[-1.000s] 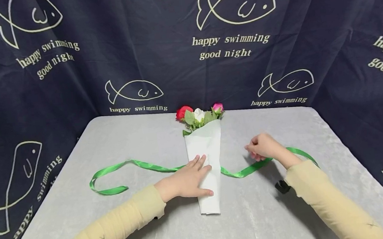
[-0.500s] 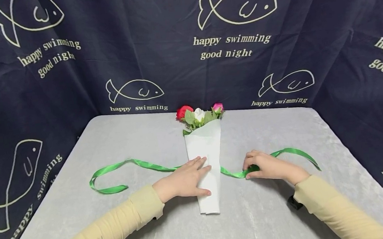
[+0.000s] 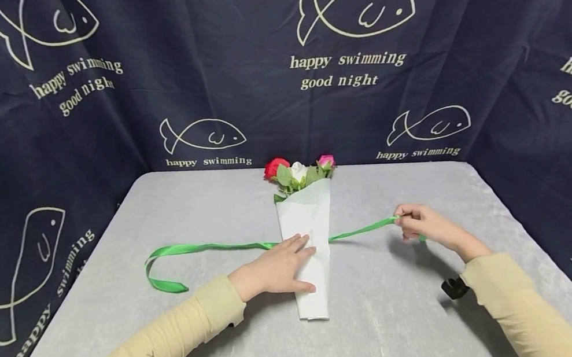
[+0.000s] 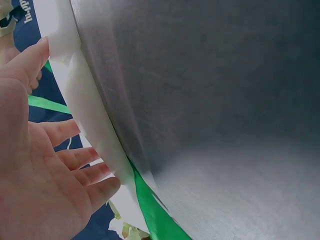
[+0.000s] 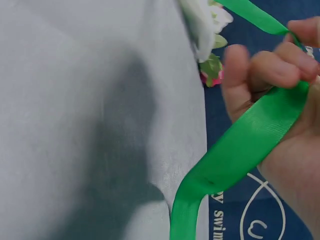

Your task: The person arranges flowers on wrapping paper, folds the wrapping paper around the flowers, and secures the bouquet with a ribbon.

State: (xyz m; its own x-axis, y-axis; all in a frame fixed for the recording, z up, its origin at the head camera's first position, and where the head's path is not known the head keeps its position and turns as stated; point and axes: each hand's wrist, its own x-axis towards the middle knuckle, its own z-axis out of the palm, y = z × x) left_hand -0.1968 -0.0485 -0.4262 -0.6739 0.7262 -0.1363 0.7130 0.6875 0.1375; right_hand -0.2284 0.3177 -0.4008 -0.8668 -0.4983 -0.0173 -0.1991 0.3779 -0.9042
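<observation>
A bouquet wrapped in white paper point(image 3: 307, 217) lies in the middle of the table, its red rose point(image 3: 277, 168), white rose point(image 3: 298, 171) and pink rose point(image 3: 325, 161) at the far end. Spread fingers of my left hand point(image 3: 280, 269) press flat on the wrapping. A green ribbon point(image 3: 359, 230) passes under the bouquet and comes out on both sides. My right hand point(image 3: 424, 225) pinches it on the right and holds it up off the table. In the right wrist view the ribbon point(image 5: 240, 140) runs through the curled fingers and its tail hangs down.
The ribbon's left part curves back in a loose loop on the grey tablecloth point(image 3: 205, 210). Behind the table hangs a dark blue curtain point(image 3: 266, 87) with fish drawings. A small black device point(image 3: 454, 287) sits at the right wrist.
My right hand went down to the ribbon, took hold of it and moved right and up, pulling it straight. The ribbon's left part straightened and shifted slightly right. My left hand stayed put.
</observation>
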